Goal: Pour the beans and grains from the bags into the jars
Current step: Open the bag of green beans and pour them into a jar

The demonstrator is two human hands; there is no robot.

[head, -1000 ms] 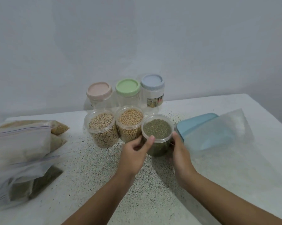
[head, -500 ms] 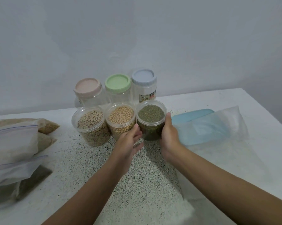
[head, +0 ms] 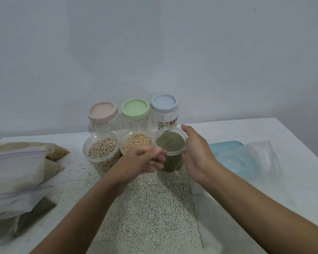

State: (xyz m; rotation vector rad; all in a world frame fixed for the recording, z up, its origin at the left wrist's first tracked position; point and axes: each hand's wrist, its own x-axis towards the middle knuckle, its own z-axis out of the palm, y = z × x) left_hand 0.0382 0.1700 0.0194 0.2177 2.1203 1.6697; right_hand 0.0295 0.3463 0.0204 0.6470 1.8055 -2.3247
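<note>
Mung bean jar (head: pixel 171 147), full and unlidded, now stands in the front row on the surface (head: pixel 246 129), just beside the soybean jar (head: pixel 137 142), pushed back from nearer me. My right hand (head: pixel 196 153) is spread flat against its side. My left hand (head: pixel 145 160), blurred, hangs relaxed in front. This jar seems done.

Three open jars are being kept in a row on the desk (head: pixel 264 136): the left jar (head: pixel 101 149), the middle jar (head: pixel 136 142) and the right jar (head: pixel 170 142), close side by side. Just behind them, three lidded jars (head: pixel 135 108) are being kept in a second row. A pile of bags (head: pixel 15 167) is being carried at the desk's left end. At the right, a shallow container (head: pixel 226 148) is being partly covered by a flat bag (head: pixel 255 158). The right jar is being flanked by the left hand (head: pixel 141 160) before it and the right hand (head: pixel 198 154) beside it.
</note>
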